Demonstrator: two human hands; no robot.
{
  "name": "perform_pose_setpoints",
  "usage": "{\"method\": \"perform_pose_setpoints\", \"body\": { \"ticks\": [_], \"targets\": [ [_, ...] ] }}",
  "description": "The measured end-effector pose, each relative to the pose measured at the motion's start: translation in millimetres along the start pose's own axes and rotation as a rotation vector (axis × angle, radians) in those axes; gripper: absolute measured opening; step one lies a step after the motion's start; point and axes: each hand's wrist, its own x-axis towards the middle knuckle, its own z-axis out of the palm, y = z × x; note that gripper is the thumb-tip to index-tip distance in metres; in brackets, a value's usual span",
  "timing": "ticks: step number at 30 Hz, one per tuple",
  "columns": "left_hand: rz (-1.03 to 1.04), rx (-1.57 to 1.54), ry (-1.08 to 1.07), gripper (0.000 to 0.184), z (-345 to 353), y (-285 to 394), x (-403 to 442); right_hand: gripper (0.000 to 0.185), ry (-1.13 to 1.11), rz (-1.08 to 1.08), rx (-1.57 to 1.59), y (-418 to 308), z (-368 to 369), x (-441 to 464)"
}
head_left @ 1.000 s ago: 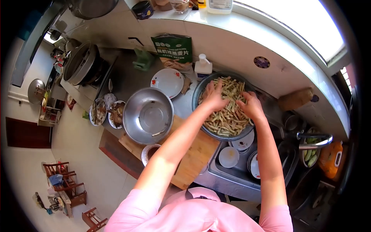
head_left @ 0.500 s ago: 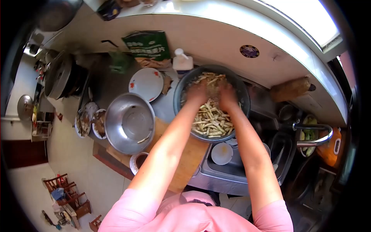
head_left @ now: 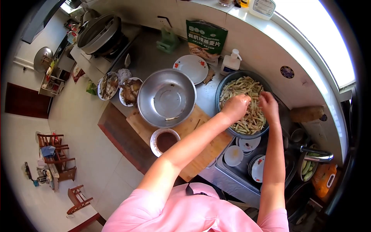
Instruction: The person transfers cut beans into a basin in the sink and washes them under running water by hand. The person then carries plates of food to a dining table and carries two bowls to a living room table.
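Observation:
A large grey basin (head_left: 218, 94) full of pale cut vegetable strips (head_left: 247, 87) rests at the back edge of the sink. Above the strips, my left hand (head_left: 236, 107) is closed, its fingertips pinched together; what they hold, if anything, is too small to make out. My right hand (head_left: 269, 106) is raised over the basin's right side with fingers curled inward, also closed, its contents hidden. An empty-looking steel bowl (head_left: 167, 98) with one strip inside stands on the wooden board (head_left: 208, 145) to the left, beside a small bowl of brown liquid (head_left: 166, 141).
Stacked plates (head_left: 234, 156) sit in the sink (head_left: 251, 185) below the basin. A floral plate (head_left: 193, 69), green bag (head_left: 206, 40) and pump bottle (head_left: 231, 62) stand behind. The faucet (head_left: 317, 154) juts at right. Two food bowls (head_left: 130, 91) are left.
Both hands were spread in the strips, then pushed deeper into them. Now they are lifted above the strips with fingers drawn together. The view has also shifted.

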Motion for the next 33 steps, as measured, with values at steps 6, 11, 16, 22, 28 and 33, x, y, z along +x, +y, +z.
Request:
{"method": "perform_pose_setpoints", "body": {
  "ticks": [6, 11, 16, 22, 28, 33],
  "targets": [
    [0.004, 0.111, 0.026, 0.026, -14, 12, -21, 0.022, 0.109, -0.307, -0.22, -13, 21, -21],
    [-0.06, 0.008, 0.032, 0.009, -100, -37, -35, 0.027, 0.116, -0.335, -0.368, -2, 11, -44],
    [-0.502, 0.542, -0.588, 0.012, -168, -147, -117, 0.028, 0.129, -0.21, -0.284, 20, 3, -61],
    [-0.67, 0.69, -0.675, 0.016, -158, -155, -137, 0.027, 0.133, -0.201, -0.24, 29, 7, -64],
    [-0.869, 0.054, -0.486, 0.013, -176, -160, -131, 0.026, 0.181, -0.14, -0.204, 28, 2, -70],
    [-1.014, -0.576, -0.282, 0.016, -182, -135, -122, 0.024, 0.203, -0.108, -0.128, 42, 2, -69]
  ]
}}
